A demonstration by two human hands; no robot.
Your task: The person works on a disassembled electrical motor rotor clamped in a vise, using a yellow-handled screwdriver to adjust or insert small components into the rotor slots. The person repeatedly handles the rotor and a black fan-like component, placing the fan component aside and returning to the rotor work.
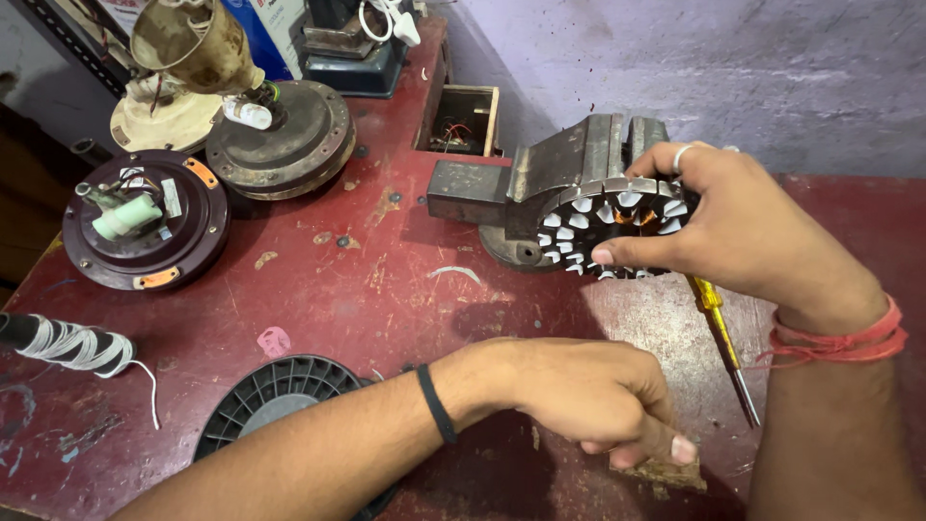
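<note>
- The right hand (743, 227) grips a round slotted stator (617, 224), thumb on its near rim and fingers curled over the far side, so the pale slot liners and a glimpse of copper winding face upward where the eye can check them.
- The stator is held just above the workbench (386, 299), toward its far right part, directly in front of the grey bench vise (540, 183); it touches or nearly touches the vise, and I cannot tell which.
- The left hand (598, 396) is curled into a loose fist near the bench's near edge, pinching something small between thumb and fingers; what it holds is hidden. Beneath it a crumbly brown scrap (666, 473) lies on the wood.
- The two hands are apart, the left one low and close to the body, the right one raised, which leaves the stator's face unobstructed.
- A yellow-handled screwdriver (725, 340) lies on the bench under the right wrist, tip toward the near edge, within easy reach.
- Toward the far left corner sit two fan motor housings (145, 222), set aside, seemingly to keep the working area free.
- A black ribbed fan cover (275, 391) rests at the near edge under the left forearm, and a spool of white cord (72, 345) lies at the left edge.
</note>
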